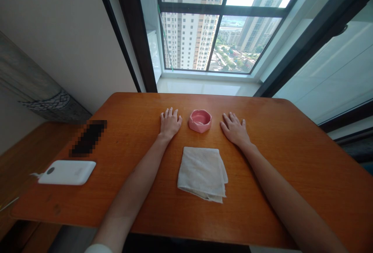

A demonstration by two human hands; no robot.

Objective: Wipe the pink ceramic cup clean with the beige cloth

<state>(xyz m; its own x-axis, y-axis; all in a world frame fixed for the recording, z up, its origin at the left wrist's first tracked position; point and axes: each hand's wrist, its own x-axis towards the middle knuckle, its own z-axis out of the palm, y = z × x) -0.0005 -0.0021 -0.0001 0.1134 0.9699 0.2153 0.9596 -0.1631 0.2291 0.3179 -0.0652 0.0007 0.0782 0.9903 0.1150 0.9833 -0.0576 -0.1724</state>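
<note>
My left hand (170, 123) lies flat on the wooden table (291, 159), fingers stretched out, holding nothing. My right hand (234, 129) also rests palm down with fingers spread and empty. Between the two hands stands a small pink ceramic dish (199, 120), a short gap from each hand. Nearer to me, between my forearms, lies a folded white cloth (203, 173).
A white power bank (67, 172) lies at the table's left edge, with a blurred dark object (88, 138) behind it. Beyond the table's far edge is a large window with dark frames (221, 10). A wall stands to the left.
</note>
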